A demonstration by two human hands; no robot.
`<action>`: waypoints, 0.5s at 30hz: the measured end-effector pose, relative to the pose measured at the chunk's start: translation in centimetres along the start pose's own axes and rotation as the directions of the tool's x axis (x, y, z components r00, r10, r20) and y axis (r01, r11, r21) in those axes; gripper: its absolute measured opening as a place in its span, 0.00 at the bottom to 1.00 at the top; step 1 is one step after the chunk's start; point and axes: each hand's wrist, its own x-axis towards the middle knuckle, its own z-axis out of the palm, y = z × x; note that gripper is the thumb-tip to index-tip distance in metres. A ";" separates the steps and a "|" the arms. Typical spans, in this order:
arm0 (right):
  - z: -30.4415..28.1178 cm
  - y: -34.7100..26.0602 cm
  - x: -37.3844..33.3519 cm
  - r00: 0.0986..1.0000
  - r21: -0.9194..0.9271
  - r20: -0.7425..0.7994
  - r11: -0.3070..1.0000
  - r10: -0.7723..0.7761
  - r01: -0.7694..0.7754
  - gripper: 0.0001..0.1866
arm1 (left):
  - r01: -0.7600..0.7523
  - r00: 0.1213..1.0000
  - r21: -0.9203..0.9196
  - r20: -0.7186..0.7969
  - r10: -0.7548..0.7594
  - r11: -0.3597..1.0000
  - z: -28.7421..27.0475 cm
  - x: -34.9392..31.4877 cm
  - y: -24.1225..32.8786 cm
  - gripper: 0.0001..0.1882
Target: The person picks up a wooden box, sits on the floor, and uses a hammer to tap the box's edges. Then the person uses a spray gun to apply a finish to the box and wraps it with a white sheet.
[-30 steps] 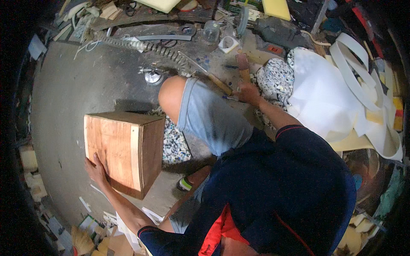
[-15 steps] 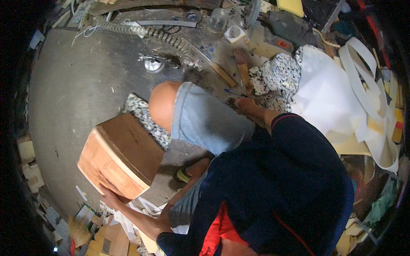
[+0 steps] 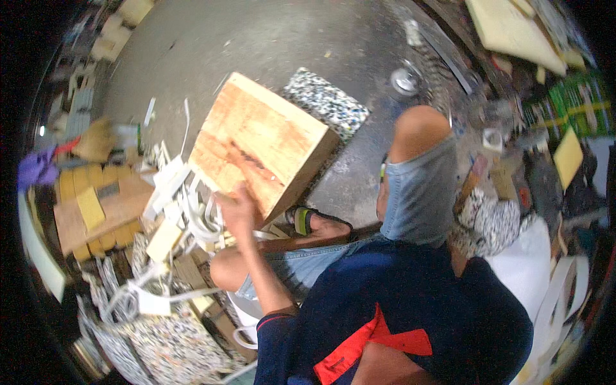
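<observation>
The left hand [image 3: 240, 210] touched the wooden box [image 3: 256, 131] at its lower edge, left of centre.
Probably for steadying; blur hid whether it clamped. A foam pad [image 3: 327, 101] showed beyond, upper centre, perhaps as cushioning; the right hand was hidden.

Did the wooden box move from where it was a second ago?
Yes, though the view turned too. Judged against the round silver thing, the wooden box has moved farther away from it, toward the nearer sandal.
</observation>
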 end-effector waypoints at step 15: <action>-29.4 -16.8 -7.0 0.612 0.297 -0.766 0.736 -0.197 0.609 0.13 | -0.674 0.716 0.023 0.268 0.645 0.738 1.5 1.1 10.2 0.47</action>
